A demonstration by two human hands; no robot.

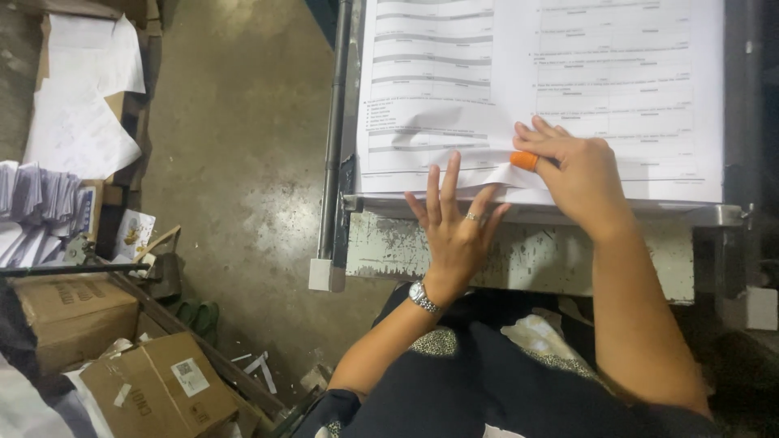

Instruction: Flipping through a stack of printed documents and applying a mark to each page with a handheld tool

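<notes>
A stack of large white printed sheets (568,73) lies on a worn metal table (535,251) in front of me. My left hand (454,223), with a ring and a wristwatch, has its fingers spread and slid under the lifted near edge of the top sheets. My right hand (572,170) rests on top of the stack near its front edge. An orange rubber finger cap (524,161) on its thumb presses the paper where the edge curls up. Neither hand grips anything closed.
A vertical metal rail (333,138) runs along the table's left side. On the concrete floor to the left stand cardboard boxes (154,385), loose white paper piles (77,122) and bundled printed sheets (32,203).
</notes>
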